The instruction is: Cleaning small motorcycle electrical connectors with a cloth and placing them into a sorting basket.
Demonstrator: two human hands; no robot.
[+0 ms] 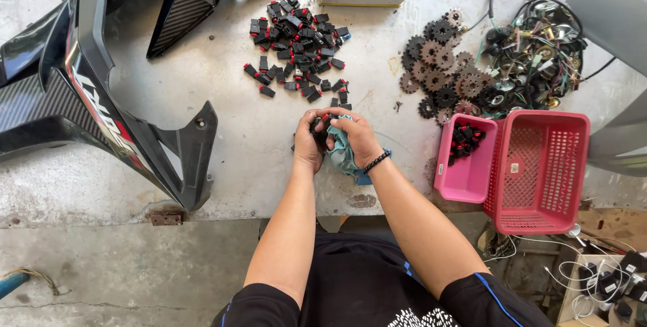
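From the head camera, I am looking down at both hands meeting over the grey table. My left hand is curling shut around a small black part, though the fingers are hiding most of it. My right hand is closing over a pale teal cloth and pressing it against that same part, so the 2 hands are touching each other. The cloth is bunching under the right palm, with a blue corner poking out near the wrist.

Judging how far the wiping work is along: a large heap of small black-and-red parts is lying on the table just beyond my hands, loosely scattered, and it looks untouched. To the right, a pink tray is holding only a small cluster of similar parts in its far corner. So I am reckoning that a minority is done and most is left.

Also in this view, a red mesh basket is standing touching the pink tray, a pile of rusty sprockets is sitting beyond it, a tangle of wires is lying further right, and a black fairing panel is resting at the left.
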